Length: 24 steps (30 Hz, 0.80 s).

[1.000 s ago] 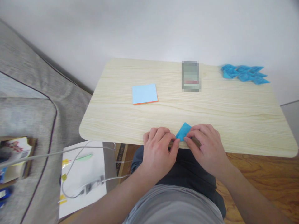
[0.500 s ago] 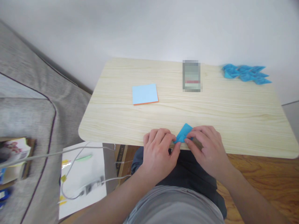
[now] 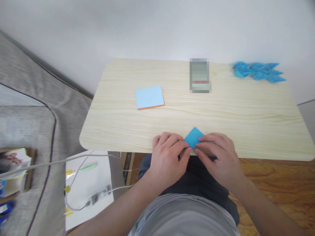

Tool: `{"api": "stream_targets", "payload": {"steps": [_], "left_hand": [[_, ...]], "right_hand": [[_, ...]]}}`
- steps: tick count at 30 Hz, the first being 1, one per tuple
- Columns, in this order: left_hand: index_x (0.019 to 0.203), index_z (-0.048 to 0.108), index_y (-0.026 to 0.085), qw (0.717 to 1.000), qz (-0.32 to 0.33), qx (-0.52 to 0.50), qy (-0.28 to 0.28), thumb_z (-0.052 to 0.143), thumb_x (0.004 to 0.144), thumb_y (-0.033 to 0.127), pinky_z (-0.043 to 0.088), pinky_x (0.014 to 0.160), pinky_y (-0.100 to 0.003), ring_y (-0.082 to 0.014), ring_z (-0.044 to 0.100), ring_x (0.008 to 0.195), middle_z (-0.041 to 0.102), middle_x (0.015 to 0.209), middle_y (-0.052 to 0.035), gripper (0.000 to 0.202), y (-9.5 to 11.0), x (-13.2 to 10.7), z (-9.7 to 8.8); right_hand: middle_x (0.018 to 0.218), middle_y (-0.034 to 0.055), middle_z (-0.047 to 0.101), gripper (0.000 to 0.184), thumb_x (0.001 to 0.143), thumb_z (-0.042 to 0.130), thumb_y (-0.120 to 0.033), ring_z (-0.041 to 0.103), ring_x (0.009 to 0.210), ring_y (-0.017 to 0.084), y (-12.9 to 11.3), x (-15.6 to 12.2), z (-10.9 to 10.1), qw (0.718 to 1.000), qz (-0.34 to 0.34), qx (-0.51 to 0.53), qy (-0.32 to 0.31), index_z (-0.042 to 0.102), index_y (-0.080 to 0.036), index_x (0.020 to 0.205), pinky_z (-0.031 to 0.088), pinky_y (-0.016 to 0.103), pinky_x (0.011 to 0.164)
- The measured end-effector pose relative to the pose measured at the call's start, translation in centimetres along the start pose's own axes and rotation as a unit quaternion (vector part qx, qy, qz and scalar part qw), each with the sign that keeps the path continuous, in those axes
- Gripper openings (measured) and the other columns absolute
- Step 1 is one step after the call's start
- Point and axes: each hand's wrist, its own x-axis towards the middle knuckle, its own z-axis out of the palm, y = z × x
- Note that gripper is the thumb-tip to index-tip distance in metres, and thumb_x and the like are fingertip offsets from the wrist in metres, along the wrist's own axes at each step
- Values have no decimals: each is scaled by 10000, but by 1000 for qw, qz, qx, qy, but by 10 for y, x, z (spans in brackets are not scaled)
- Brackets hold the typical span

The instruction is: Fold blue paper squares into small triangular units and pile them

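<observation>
A small folded blue paper (image 3: 193, 137) lies at the near edge of the light wooden table (image 3: 221, 111), one corner pointing away from me. My left hand (image 3: 168, 157) pinches its left side with curled fingers. My right hand (image 3: 218, 157) presses its right side with thumb and forefinger together. Both hands meet at the table's edge above my lap, and they hide the lower part of the paper.
A pad of light blue sheets (image 3: 149, 97) sits mid-left on the table. A pile of folded blue pieces (image 3: 258, 71) lies at the far right corner, with a blurred upright object (image 3: 199, 75) at the back. At the left are a grey sofa (image 3: 27, 108) and cables (image 3: 81, 183) on the floor.
The paper shows slightly more of its blue face and looks flatter. Both hands have shifted a little on it, and the view has tilted slightly.
</observation>
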Motion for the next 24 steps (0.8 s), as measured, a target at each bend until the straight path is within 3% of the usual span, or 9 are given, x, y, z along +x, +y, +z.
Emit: {"api": "stream_targets", "payload": {"steps": [7, 24], "left_hand": [[882, 698, 245, 998, -43, 37, -4, 621, 966, 369, 369, 852, -432, -251, 555, 989, 693, 962, -49, 169, 4, 8, 4], [867, 666, 248, 996, -76, 44, -18, 616, 968, 385, 332, 848, -430, -250, 550, 980, 683, 941, -32, 177, 4, 12, 8]], "right_hand": [[1047, 16, 732, 22, 890, 729, -271, 625, 1058, 243, -1, 4, 0, 999, 42, -1, 11, 710, -267, 899, 445, 476, 989], [1010, 22, 743, 100, 827, 790, -217, 632, 1032, 259, -11, 3, 11, 994, 76, -19, 71, 697, -248, 848, 440, 487, 962]]}}
